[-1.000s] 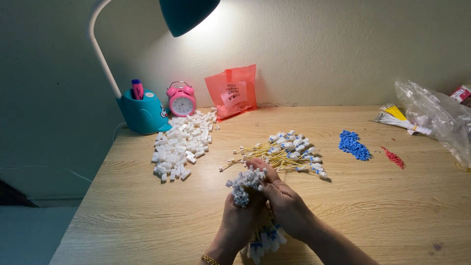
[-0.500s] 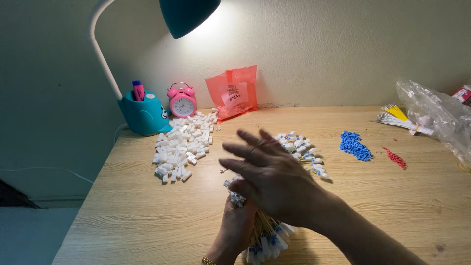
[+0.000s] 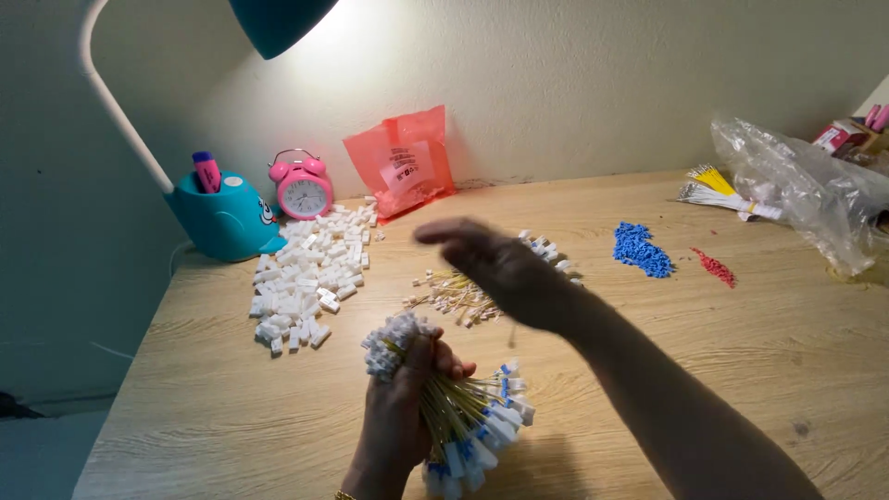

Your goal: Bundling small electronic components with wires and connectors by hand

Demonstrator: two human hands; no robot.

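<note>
My left hand (image 3: pixel 400 417) is closed around a thick bundle of yellow wires (image 3: pixel 454 407) with white plugs at the top end and white and blue plugs at the bottom end. My right hand (image 3: pixel 500 264) is blurred, stretched out to the left above the desk with nothing visible in it. It hovers over a loose heap of yellow wires with white plugs (image 3: pixel 463 296). A pile of white plastic connectors (image 3: pixel 306 278) lies left of that hand.
A teal desk lamp base (image 3: pixel 222 222) with a pink marker and a pink alarm clock (image 3: pixel 301 185) stand at the back left. A red plastic bag (image 3: pixel 403 162) leans on the wall. Blue pieces (image 3: pixel 641 250), red pieces (image 3: pixel 715 268) and a clear bag (image 3: pixel 806 190) lie to the right.
My right hand has let go of the bundle and swung up and to the left over the loose wires. My left hand still holds the bundle.
</note>
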